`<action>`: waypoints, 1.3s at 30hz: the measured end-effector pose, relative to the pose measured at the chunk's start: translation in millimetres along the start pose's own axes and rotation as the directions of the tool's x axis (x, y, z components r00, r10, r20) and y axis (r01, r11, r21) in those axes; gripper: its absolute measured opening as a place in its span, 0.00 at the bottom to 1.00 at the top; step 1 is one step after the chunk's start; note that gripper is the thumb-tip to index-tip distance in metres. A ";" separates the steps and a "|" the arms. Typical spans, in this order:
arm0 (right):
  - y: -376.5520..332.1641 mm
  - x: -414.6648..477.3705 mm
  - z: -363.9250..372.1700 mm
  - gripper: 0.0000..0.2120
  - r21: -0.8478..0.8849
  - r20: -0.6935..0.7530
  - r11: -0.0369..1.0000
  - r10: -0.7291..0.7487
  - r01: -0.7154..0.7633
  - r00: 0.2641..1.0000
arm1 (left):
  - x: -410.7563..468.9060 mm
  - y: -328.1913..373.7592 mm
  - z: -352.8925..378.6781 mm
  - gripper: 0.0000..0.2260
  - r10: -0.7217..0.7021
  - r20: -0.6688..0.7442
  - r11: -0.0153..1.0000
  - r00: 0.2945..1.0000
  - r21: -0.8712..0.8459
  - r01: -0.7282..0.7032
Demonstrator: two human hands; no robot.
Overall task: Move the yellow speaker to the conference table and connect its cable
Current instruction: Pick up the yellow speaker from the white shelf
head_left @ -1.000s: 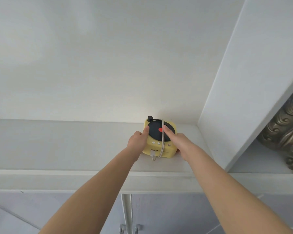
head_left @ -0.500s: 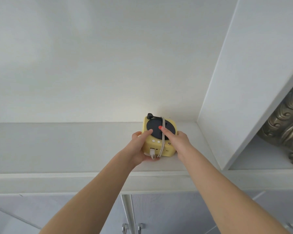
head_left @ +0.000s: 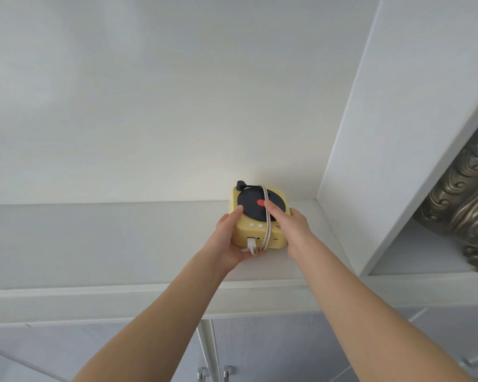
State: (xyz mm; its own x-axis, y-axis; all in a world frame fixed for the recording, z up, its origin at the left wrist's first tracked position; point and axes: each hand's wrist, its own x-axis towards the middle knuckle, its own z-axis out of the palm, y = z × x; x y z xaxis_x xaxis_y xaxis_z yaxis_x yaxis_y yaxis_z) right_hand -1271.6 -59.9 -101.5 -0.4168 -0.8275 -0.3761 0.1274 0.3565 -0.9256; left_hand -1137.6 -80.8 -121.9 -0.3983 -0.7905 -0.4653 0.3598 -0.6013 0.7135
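Since the frame a second ago, my left hand had slid from resting on top of the yellow speaker to cupping it from the side and underneath, thumb up on the top edge beside the black disc and the fingers curled beneath the front corner. My right hand had stayed on the opposite side, its forefinger laid across the disc next to the red dot, the rest of the hand pressed against the speaker's flank. So both hands were closed on the speaker, one from each side, and I judged the hold had turned from a touch into a proper two-handed grasp. The speaker itself still looked to be seated on the white shelf, back against the wall and close to the upright panel beyond my right hand; I could not tell whether its base had lifted yet. The pale cable was wound over the top and down the front between my two hands, with its plug just above my left fingers, so it should travel with the body. To me that meant the pick-up was just beginning; the carry to the conference table, which was out of view, and the connecting were all still ahead. An ornate bronze-coloured piece stood in the next compartment, well clear of my right hand.
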 end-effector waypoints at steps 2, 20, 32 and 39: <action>-6.0 -2.4 -1.6 0.37 0.087 0.036 0.995 0.038 -0.041 0.999 | 0.6 2.4 4.0 0.23 0.010 0.022 1.000 1.000 -0.002 -0.010; -38.7 -21.3 -25.5 0.35 0.083 0.040 0.995 -0.054 0.051 0.998 | -7.7 15.9 29.8 0.27 0.086 0.256 0.996 0.963 -0.053 -0.074; -35.6 -41.0 -41.6 0.31 0.040 0.027 0.999 0.019 -0.020 0.999 | -18.3 20.7 42.4 0.16 0.035 0.247 0.994 0.968 0.092 -0.059; -34.5 -55.1 -43.0 0.30 0.096 0.038 0.995 0.012 -0.016 0.999 | -22.8 26.8 35.3 0.13 -0.011 0.304 0.987 0.953 0.158 -0.039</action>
State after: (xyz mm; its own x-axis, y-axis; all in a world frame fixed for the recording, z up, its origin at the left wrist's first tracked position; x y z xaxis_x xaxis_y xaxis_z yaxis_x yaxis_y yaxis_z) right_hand -1291.7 -8.0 -47.0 -0.3811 -0.8389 -0.3888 0.2199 0.3262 -0.9194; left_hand -1148.8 -74.8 -73.7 -0.6401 -0.7106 -0.2921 0.2372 -0.5444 0.8046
